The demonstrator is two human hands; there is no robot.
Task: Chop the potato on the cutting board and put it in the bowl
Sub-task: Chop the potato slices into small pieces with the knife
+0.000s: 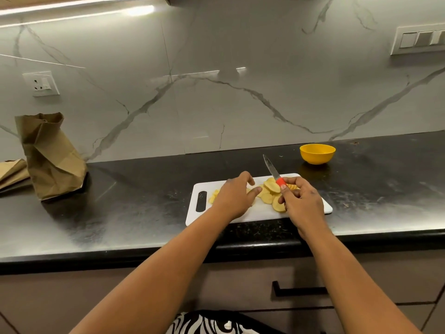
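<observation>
Several pale yellow potato slices (271,192) lie in a loose heap on the white cutting board (255,212), which sits on the black counter. My left hand (234,195) hovers over the slices on the left part of the board, fingers spread and loosely bent, holding nothing. My right hand (301,201) grips the red handle of a small knife (273,171), whose blade points up and away over the board's far edge. A yellow bowl (317,153) stands on the counter beyond the board, to the right; its inside is hidden from this angle.
A crumpled brown paper bag (49,156) stands at the far left of the counter (134,208), with a flattened one (12,172) beside it. The marble backsplash rises behind. A drawer handle (298,290) shows below the counter's front edge.
</observation>
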